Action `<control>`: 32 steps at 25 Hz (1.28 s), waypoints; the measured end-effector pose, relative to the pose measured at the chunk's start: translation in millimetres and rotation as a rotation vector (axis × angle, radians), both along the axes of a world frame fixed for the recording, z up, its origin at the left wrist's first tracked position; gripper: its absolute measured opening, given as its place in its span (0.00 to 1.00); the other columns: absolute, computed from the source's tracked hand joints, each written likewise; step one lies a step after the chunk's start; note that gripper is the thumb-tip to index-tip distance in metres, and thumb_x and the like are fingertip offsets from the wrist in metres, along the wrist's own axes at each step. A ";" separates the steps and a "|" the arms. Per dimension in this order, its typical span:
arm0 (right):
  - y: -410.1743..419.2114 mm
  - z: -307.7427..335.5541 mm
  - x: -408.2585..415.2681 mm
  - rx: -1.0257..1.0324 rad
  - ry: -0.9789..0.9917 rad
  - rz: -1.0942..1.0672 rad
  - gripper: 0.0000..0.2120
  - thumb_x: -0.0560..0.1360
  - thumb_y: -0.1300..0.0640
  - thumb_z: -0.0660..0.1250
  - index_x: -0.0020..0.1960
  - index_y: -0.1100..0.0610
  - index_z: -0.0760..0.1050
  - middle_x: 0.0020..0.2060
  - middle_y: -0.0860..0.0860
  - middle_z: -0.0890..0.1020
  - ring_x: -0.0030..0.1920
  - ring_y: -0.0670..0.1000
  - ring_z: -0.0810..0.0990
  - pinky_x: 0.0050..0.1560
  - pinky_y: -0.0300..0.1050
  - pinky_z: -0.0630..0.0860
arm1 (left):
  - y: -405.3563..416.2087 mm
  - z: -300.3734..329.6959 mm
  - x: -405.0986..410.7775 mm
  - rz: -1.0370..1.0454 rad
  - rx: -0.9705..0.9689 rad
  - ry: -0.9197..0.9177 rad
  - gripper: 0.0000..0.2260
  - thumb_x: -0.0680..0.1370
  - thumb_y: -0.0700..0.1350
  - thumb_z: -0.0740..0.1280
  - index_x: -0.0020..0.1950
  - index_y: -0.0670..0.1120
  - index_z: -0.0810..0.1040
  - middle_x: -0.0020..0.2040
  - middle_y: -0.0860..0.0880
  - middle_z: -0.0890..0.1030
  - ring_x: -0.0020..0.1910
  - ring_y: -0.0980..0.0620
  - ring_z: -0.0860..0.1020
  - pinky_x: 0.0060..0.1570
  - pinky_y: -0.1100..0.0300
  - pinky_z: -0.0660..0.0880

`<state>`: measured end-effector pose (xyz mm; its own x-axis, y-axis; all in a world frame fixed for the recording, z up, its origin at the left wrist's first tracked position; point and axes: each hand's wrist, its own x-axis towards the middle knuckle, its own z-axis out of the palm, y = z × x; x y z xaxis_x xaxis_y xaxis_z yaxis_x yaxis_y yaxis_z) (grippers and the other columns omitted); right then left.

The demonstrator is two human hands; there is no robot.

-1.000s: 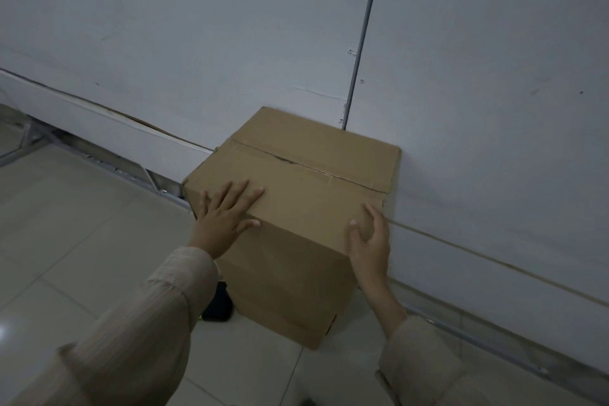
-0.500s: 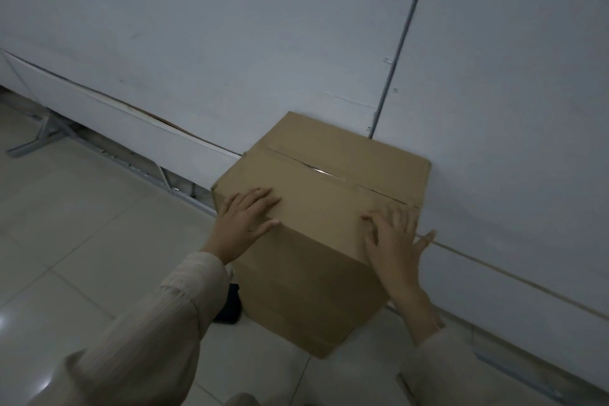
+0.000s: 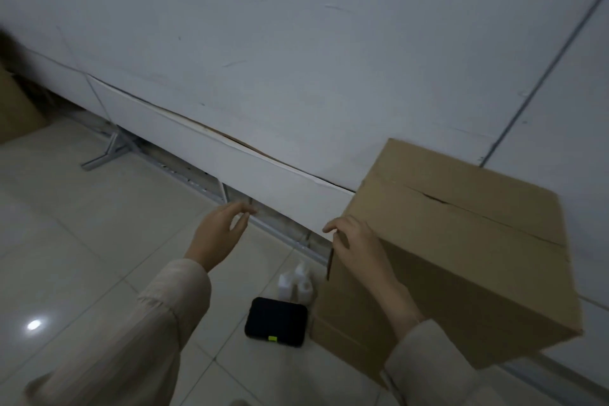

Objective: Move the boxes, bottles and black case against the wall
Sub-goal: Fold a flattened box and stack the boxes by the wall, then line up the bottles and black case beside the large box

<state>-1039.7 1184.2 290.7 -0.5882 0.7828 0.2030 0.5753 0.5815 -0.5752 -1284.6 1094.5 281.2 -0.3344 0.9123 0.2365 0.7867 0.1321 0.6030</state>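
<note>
A tall brown cardboard box (image 3: 461, 241) stands on the floor with its back against the white wall (image 3: 296, 43). My right hand (image 3: 359, 247) rests on its near left top corner, fingers curled over the edge. My left hand (image 3: 220, 234) hovers in the air to the left of the box, fingers loosely apart, holding nothing. On the floor beside the box's left side lies a black case (image 3: 276, 321) with a small green tag. Two white bottles (image 3: 298, 283) stand just behind the case, close to the box.
A metal rail and bracket (image 3: 108, 150) run along the foot of the wall under a white panel (image 3: 204, 155). Another cardboard box (image 3: 14, 109) shows at the far left edge. The floor is pale glossy tile (image 3: 82, 241).
My view has swung left, so the box now sits at the right. My left hand has come off the box top. The case and bottles have come into view.
</note>
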 end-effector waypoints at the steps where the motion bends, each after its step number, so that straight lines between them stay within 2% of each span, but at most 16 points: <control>1: -4.1 -1.4 -15.3 0.002 0.013 0.028 0.12 0.73 0.65 0.59 0.50 0.56 0.78 0.49 0.52 0.81 0.51 0.53 0.76 0.52 0.46 0.71 | -7.7 -0.7 -13.6 0.011 -0.020 -0.015 0.08 0.78 0.41 0.61 0.52 0.45 0.79 0.51 0.47 0.82 0.52 0.47 0.79 0.53 0.54 0.73; 3: -11.0 -8.3 -46.0 -0.019 0.016 0.080 0.12 0.74 0.65 0.58 0.50 0.55 0.78 0.49 0.51 0.81 0.52 0.51 0.76 0.51 0.44 0.72 | -21.8 -3.8 -39.2 0.035 -0.057 -0.061 0.08 0.78 0.40 0.61 0.51 0.45 0.80 0.50 0.48 0.83 0.52 0.49 0.79 0.52 0.56 0.73; 6: -11.5 -21.6 -78.0 -0.117 0.003 0.101 0.12 0.75 0.64 0.58 0.51 0.54 0.78 0.50 0.49 0.81 0.52 0.50 0.76 0.52 0.46 0.74 | -30.8 -12.2 -66.2 0.060 -0.089 -0.118 0.08 0.78 0.40 0.60 0.49 0.46 0.80 0.48 0.49 0.82 0.51 0.50 0.78 0.48 0.57 0.73; 10: 9.9 -36.8 -107.0 -0.254 0.008 0.074 0.12 0.75 0.64 0.58 0.50 0.54 0.78 0.49 0.49 0.81 0.52 0.49 0.78 0.54 0.46 0.75 | -13.5 -23.7 -93.2 0.070 -0.119 -0.200 0.08 0.78 0.41 0.60 0.48 0.49 0.79 0.47 0.51 0.82 0.49 0.54 0.78 0.40 0.68 0.68; 14: 47.7 -51.6 -137.9 -0.364 0.103 -0.033 0.11 0.75 0.65 0.59 0.48 0.56 0.79 0.48 0.51 0.82 0.50 0.49 0.79 0.52 0.42 0.76 | 18.2 -33.9 -119.2 0.044 -0.164 -0.269 0.09 0.78 0.42 0.60 0.46 0.53 0.77 0.46 0.53 0.82 0.47 0.61 0.77 0.42 0.67 0.69; 16: 64.5 -59.2 -155.3 -0.385 0.165 -0.088 0.11 0.75 0.67 0.59 0.47 0.57 0.79 0.45 0.52 0.82 0.47 0.48 0.79 0.47 0.36 0.75 | 33.4 -37.6 -136.9 0.023 -0.207 -0.278 0.09 0.78 0.42 0.60 0.47 0.53 0.77 0.46 0.54 0.82 0.46 0.66 0.76 0.43 0.68 0.69; 19: 81.1 -71.4 -174.0 -0.443 0.206 -0.175 0.11 0.74 0.69 0.59 0.46 0.59 0.79 0.43 0.51 0.81 0.44 0.45 0.78 0.42 0.22 0.70 | 54.3 -44.1 -164.6 0.019 -0.247 -0.272 0.09 0.79 0.42 0.59 0.48 0.51 0.78 0.46 0.54 0.82 0.46 0.65 0.76 0.44 0.68 0.68; 21: 88.7 -78.9 -174.6 -0.495 0.196 -0.212 0.12 0.74 0.69 0.59 0.45 0.56 0.78 0.42 0.49 0.81 0.43 0.42 0.77 0.41 0.20 0.68 | 67.0 -50.6 -177.0 0.011 -0.263 -0.282 0.09 0.78 0.42 0.59 0.48 0.50 0.78 0.45 0.55 0.82 0.45 0.65 0.76 0.43 0.69 0.68; 23: 96.9 -88.5 -169.1 -0.548 0.213 -0.285 0.14 0.74 0.70 0.58 0.44 0.54 0.77 0.42 0.49 0.80 0.43 0.40 0.76 0.41 0.21 0.69 | 83.1 -58.3 -184.7 -0.040 -0.305 -0.290 0.10 0.78 0.41 0.60 0.46 0.54 0.77 0.43 0.57 0.81 0.44 0.70 0.75 0.42 0.69 0.68; 26: 103.0 -104.3 -159.3 -0.571 0.239 -0.424 0.13 0.74 0.72 0.57 0.47 0.59 0.77 0.44 0.55 0.80 0.42 0.39 0.76 0.41 0.21 0.69 | 114.5 -73.5 -193.3 -0.168 -0.357 -0.281 0.13 0.78 0.41 0.60 0.42 0.60 0.74 0.41 0.59 0.81 0.44 0.74 0.74 0.40 0.70 0.69; 29: 97.5 -121.5 -155.0 -0.580 0.288 -0.624 0.12 0.74 0.72 0.58 0.49 0.63 0.77 0.45 0.55 0.80 0.42 0.44 0.76 0.40 0.22 0.69 | 152.0 -91.5 -200.8 -0.324 -0.416 -0.254 0.11 0.78 0.42 0.60 0.44 0.57 0.76 0.41 0.58 0.81 0.45 0.72 0.75 0.39 0.77 0.67; 32: 80.3 -146.2 -157.0 -0.580 0.299 -0.835 0.12 0.74 0.71 0.59 0.47 0.57 0.77 0.42 0.52 0.79 0.41 0.48 0.76 0.40 0.22 0.70 | 179.8 -114.9 -206.9 -0.466 -0.480 -0.207 0.09 0.79 0.42 0.60 0.47 0.53 0.77 0.45 0.56 0.82 0.49 0.68 0.74 0.39 0.79 0.67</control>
<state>-1196.7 1264.5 144.4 0.1930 0.9393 -0.2838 0.4549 -0.3419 -0.8223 -1491.5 1274.3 166.3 0.1225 0.9591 -0.2553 0.7014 0.0983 0.7059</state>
